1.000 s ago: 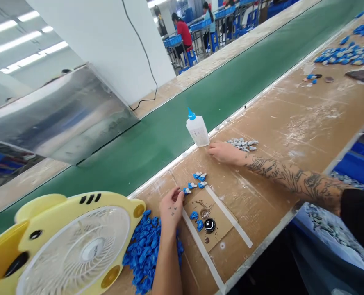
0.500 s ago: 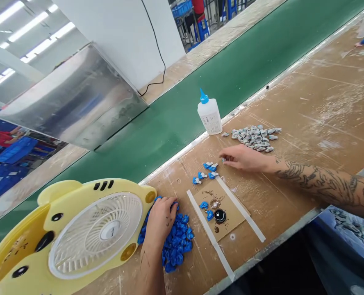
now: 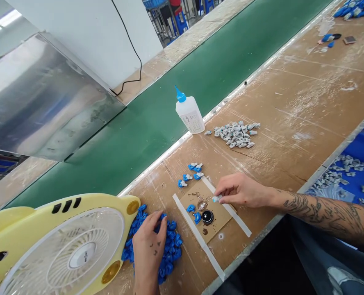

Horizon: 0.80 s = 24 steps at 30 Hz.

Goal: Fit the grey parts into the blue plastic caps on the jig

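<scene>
My left hand [image 3: 149, 246] is over a pile of small blue plastic parts [image 3: 171, 256], its thumb and forefinger closed at a blue piece by the fingertips. A small grey part [image 3: 217, 198] with a light-blue tip is pinched in my right hand [image 3: 242, 190], above the right tape strip of a brown cardboard sheet [image 3: 220, 227]. On that sheet sit a round black cap of dark, shiny liquid [image 3: 208, 217], a clear wet blob [image 3: 202, 205] and two blue parts [image 3: 190, 208]. Beyond its far edge lie several joined blue-and-grey pieces [image 3: 197, 176].
A yellow animal-shaped fan [image 3: 108, 203] lies at the left. A white bottle with a blue nozzle [image 3: 190, 114] stands beside the green belt [image 3: 157, 110]. Grey parts [image 3: 235, 134] are heaped to its right. More grey parts lie in a blue bin [image 3: 362, 164] at the right edge.
My right hand has come nearer, from beside the joined pieces to the cardboard's right edge, with the grey part. My left hand has drawn back slightly over the blue pile. The view has turned right.
</scene>
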Each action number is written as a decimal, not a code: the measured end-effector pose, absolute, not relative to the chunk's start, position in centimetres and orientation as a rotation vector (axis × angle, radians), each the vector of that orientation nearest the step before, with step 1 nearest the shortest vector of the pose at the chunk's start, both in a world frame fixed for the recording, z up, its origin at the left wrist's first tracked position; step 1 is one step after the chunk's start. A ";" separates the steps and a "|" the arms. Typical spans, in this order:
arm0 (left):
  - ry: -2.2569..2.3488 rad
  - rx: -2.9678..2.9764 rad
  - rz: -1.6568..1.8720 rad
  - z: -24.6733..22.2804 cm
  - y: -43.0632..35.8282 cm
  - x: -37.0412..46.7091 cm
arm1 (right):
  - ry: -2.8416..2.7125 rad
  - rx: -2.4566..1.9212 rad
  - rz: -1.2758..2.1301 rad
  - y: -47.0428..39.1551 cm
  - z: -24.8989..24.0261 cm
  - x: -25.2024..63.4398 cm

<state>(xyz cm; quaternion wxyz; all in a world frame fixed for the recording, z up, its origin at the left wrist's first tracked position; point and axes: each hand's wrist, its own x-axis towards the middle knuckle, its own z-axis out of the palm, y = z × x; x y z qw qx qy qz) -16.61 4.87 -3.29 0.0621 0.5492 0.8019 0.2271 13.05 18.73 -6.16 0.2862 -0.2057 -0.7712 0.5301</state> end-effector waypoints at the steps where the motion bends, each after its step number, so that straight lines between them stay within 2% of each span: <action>1: 2.405 1.585 0.747 -3.2 4.3 -16.3 | -2.056 -0.526 1.427 18.5 -6.2 12.9; 6: 2.257 1.060 1.169 -3.2 2.2 -12.9 | -2.049 -0.471 1.433 17.9 -5.9 12.4; 12: 1.792 0.564 1.584 -4.6 2.0 -7.9 | -2.055 -0.443 1.329 17.2 -6.5 11.8; 16: 1.742 0.566 1.497 -4.6 2.1 -7.2 | -2.121 -0.406 1.244 17.3 -7.1 11.8; 24: 2.086 1.354 1.052 -3.8 2.2 -6.6 | -2.081 -0.411 1.243 17.3 -7.5 11.9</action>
